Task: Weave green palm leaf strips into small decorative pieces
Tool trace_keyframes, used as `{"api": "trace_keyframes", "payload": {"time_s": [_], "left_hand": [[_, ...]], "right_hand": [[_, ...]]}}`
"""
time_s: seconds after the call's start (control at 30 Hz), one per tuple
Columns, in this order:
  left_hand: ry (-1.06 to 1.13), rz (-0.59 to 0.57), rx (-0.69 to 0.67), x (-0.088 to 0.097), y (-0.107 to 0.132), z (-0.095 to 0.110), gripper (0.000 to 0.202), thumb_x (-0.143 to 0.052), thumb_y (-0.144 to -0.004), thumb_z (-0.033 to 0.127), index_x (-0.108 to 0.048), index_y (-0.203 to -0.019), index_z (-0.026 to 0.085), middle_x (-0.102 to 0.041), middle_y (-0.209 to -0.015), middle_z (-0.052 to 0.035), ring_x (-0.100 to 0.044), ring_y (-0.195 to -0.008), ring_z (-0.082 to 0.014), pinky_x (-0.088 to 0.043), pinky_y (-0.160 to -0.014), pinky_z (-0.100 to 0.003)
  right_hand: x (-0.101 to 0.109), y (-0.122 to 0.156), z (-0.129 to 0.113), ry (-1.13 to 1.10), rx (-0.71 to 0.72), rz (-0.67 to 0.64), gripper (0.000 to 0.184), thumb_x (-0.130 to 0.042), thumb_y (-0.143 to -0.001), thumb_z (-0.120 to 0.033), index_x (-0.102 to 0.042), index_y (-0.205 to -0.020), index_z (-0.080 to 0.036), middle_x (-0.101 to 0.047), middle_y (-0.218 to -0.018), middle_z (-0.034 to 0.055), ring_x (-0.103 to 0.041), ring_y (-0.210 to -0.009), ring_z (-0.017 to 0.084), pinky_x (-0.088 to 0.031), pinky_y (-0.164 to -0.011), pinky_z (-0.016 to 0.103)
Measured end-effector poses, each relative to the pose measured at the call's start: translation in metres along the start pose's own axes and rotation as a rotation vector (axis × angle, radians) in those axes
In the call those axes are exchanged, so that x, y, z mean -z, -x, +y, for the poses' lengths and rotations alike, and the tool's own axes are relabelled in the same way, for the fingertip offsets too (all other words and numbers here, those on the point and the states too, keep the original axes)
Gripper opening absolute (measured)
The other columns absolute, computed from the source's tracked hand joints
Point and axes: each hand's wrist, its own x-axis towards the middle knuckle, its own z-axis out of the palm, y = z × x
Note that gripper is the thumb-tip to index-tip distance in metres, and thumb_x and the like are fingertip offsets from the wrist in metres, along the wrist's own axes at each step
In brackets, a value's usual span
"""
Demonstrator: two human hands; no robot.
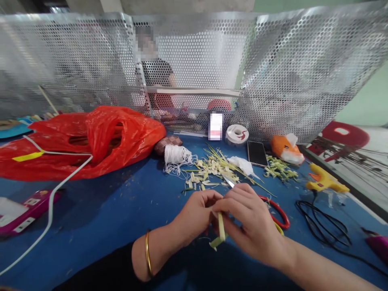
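A folded pale green plant strip (222, 228) hangs below my fingertips, its lower end bent to the left. My left hand (197, 210) is closed, with thumb and fingers pinched at the strip's upper end. Meeting it there, my right hand (251, 226) is closed over the same strip, and the exact grip is hidden by the fingers. Scissors with a red handle (281, 214) lie partly behind my right hand, and a blade tip shows above the knuckles. Just beyond my hands is a loose pile of cut pale green pieces (214, 167) with longer stems.
White string (177, 155), a ribbon roll (237, 134), a dark phone (257, 153) and a tissue pack (286, 149) stand farther back. A red plastic bag (121, 137) and white cable (50, 210) lie left; a yellow glue gun (325, 180) lies right. Behind a perforated screen is a person (157, 72).
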Motion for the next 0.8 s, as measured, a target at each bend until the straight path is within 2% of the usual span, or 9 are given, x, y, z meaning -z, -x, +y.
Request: {"api": "trace_keyframes", "payload": {"time_s": [0.1, 0.2, 0.27, 0.4, 0.47, 0.53, 0.63, 0.7, 0.8], "left_hand": [[0.183, 0.074, 0.07, 0.005, -0.005, 0.002, 0.006, -0.067, -0.076, 0.019, -0.063, -0.08, 0.016, -0.06, -0.057, 0.0032, -0.046, -0.035, -0.0046, -0.027, -0.031, -0.015], [0.296, 0.148, 0.094, 0.012, -0.009, 0.008, 0.005, -0.065, -0.08, 0.015, -0.06, -0.083, 0.015, -0.068, -0.069, -0.0035, -0.059, -0.044, -0.0078, -0.025, -0.03, -0.013], [0.333, 0.164, 0.085, 0.017, -0.01, 0.013, 0.004, -0.063, -0.082, 0.012, -0.06, -0.085, 0.014, -0.069, -0.074, -0.0057, -0.065, -0.051, -0.0101, -0.028, -0.031, -0.012], [0.447, 0.145, 0.136, 0.02, -0.009, 0.019, 0.005, -0.06, -0.086, 0.01, -0.062, -0.084, 0.013, -0.069, -0.077, -0.0056, -0.069, -0.06, -0.011, -0.047, -0.044, -0.013], [0.487, 0.151, 0.161, 0.019, -0.008, 0.021, 0.009, -0.057, -0.088, 0.008, -0.062, -0.082, 0.012, -0.069, -0.075, -0.0057, -0.068, -0.061, -0.0104, -0.051, -0.05, -0.015], [0.498, 0.16, 0.158, 0.018, -0.008, 0.021, 0.011, -0.055, -0.089, 0.006, -0.062, -0.082, 0.011, -0.069, -0.074, -0.0063, -0.068, -0.06, -0.0104, -0.052, -0.053, -0.016], [0.488, 0.16, 0.125, 0.014, -0.007, 0.018, 0.01, -0.055, -0.087, 0.004, -0.061, -0.084, 0.011, -0.069, -0.072, -0.0069, -0.067, -0.058, -0.0109, -0.051, -0.053, -0.017], [0.493, 0.153, 0.099, 0.01, -0.007, 0.014, 0.008, -0.058, -0.085, 0.005, -0.059, -0.083, 0.012, -0.069, -0.071, -0.0065, -0.066, -0.057, -0.0106, -0.05, -0.055, -0.017], [0.512, 0.136, 0.074, 0.005, -0.007, 0.004, 0.007, -0.064, -0.081, 0.007, -0.059, -0.082, 0.012, -0.068, -0.07, -0.0054, -0.063, -0.057, -0.0093, -0.049, -0.058, -0.018]], "right_hand": [[-0.003, 0.006, -0.006, 0.154, 0.194, -0.054, 0.02, -0.045, -0.092, -0.012, -0.064, -0.09, -0.016, -0.064, -0.068, 0.0029, -0.053, -0.063, 0.017, -0.039, -0.068, 0.035], [-0.009, 0.012, -0.006, 0.332, 0.43, -0.157, 0.029, -0.039, -0.093, -0.011, -0.068, -0.095, -0.013, -0.068, -0.074, 0.0068, -0.056, -0.067, 0.02, -0.043, -0.073, 0.038], [-0.015, 0.014, -0.003, 0.416, 0.494, -0.216, 0.031, -0.038, -0.093, -0.01, -0.069, -0.094, -0.012, -0.068, -0.076, 0.008, -0.057, -0.067, 0.021, -0.045, -0.075, 0.04], [-0.023, 0.014, 0.004, 0.508, 0.484, -0.288, 0.029, -0.04, -0.094, -0.011, -0.069, -0.097, -0.012, -0.068, -0.078, 0.0092, -0.06, -0.07, 0.023, -0.049, -0.074, 0.041], [-0.024, 0.013, 0.006, 0.498, 0.465, -0.297, 0.029, -0.039, -0.095, -0.009, -0.068, -0.101, -0.01, -0.069, -0.083, 0.0111, -0.061, -0.077, 0.024, -0.049, -0.079, 0.042], [-0.024, 0.013, 0.006, 0.422, 0.439, -0.264, 0.028, -0.039, -0.095, -0.009, -0.066, -0.1, -0.009, -0.067, -0.079, 0.0101, -0.061, -0.074, 0.023, -0.049, -0.079, 0.041], [-0.022, 0.013, 0.004, 0.292, 0.432, -0.123, 0.023, -0.043, -0.095, -0.011, -0.066, -0.098, -0.008, -0.062, -0.066, 0.0049, -0.056, -0.062, 0.018, -0.049, -0.074, 0.038], [-0.024, 0.014, 0.003, 0.301, 0.432, -0.051, 0.024, -0.045, -0.093, -0.01, -0.066, -0.103, -0.007, -0.064, -0.07, 0.0059, -0.059, -0.067, 0.019, -0.048, -0.081, 0.039], [-0.03, 0.017, 0.004, 0.412, 0.422, -0.08, 0.027, -0.043, -0.091, -0.008, -0.067, -0.105, -0.009, -0.066, -0.079, 0.0081, -0.062, -0.077, 0.022, -0.044, -0.094, 0.043]]}}
